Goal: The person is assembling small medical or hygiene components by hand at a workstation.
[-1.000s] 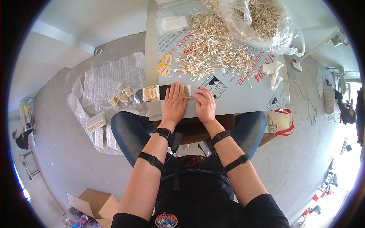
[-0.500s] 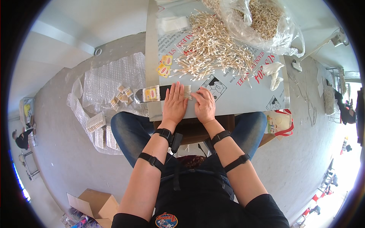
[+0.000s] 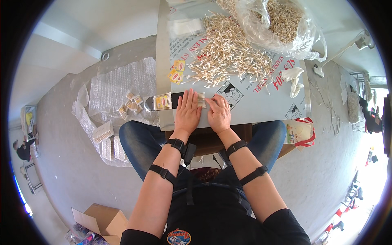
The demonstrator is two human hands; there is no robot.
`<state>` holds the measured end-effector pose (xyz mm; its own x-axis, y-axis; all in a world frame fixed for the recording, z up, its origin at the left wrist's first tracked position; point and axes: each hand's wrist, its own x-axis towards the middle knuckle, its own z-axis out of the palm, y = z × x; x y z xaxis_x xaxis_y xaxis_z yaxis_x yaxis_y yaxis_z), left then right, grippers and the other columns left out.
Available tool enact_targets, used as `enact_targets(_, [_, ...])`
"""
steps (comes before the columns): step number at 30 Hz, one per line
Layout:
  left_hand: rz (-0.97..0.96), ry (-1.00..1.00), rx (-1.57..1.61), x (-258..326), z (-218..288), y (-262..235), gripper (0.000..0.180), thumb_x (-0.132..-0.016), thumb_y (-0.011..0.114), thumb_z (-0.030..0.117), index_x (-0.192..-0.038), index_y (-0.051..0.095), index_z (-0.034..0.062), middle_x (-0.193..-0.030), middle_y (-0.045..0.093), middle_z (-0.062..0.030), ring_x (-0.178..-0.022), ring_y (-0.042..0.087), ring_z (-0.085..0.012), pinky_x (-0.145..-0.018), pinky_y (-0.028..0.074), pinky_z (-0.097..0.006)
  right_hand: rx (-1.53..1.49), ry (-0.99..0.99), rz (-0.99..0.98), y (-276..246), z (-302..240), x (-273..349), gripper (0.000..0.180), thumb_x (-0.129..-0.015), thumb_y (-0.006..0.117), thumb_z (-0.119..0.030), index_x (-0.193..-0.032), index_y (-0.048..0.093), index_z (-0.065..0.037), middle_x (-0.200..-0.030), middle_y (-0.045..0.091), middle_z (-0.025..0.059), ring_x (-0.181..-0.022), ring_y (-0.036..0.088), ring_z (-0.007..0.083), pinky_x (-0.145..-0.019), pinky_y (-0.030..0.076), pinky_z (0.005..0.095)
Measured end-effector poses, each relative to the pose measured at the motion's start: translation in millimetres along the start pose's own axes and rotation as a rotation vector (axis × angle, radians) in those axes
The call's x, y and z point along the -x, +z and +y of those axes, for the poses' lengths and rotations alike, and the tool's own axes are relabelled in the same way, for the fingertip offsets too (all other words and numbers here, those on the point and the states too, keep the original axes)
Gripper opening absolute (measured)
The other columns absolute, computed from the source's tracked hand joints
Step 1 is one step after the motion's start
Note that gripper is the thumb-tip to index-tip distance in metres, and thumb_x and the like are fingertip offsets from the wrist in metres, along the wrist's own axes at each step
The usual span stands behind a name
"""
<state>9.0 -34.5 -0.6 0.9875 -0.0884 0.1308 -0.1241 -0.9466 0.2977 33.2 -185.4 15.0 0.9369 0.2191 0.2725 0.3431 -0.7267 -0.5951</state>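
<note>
My left hand (image 3: pixel 188 109) lies flat, fingers stretched out, across a black strip (image 3: pixel 177 99) and part of a row of cotton swabs (image 3: pixel 201 99). The tips of that row stick out to the right of the hand. My right hand (image 3: pixel 219 112) touches those swab ends with bent fingers; whether its fingertips hold any swab is hidden. Left of my left hand, a bundle of swabs with a yellow label (image 3: pixel 162 101) rests on the strip. Beyond both hands spreads a big loose heap of cotton swabs (image 3: pixel 232 49).
A clear plastic bag of swabs (image 3: pixel 286 24) stands at the far right of the metal-topped table (image 3: pixel 261 110). Yellow labels (image 3: pixel 176 76) lie at the left, crumpled white tissue (image 3: pixel 293 81) at the right. Bubble wrap (image 3: pixel 122 85) with swab bundles (image 3: pixel 131 104) is left of the table.
</note>
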Motion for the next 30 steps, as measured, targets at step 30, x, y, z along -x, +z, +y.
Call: enact_targets(30, [-0.008, -0.023, -0.010, -1.4, -0.4, 1.4, 0.052, -0.100, 0.045, 0.025, -0.146, 0.040, 0.0034, -0.155, 0.033, -0.0145, -0.145, 0.029, -0.0301, -0.118, 0.023, -0.045, 0.241, -0.206, -0.177, 4.0, -8.9, -2.7, 0.052, -0.091, 0.055, -0.021, -0.140, 0.049, -0.005, -0.150, 0.042, 0.0136, -0.140, 0.038, 0.0296, -0.117, 0.023, 0.0506])
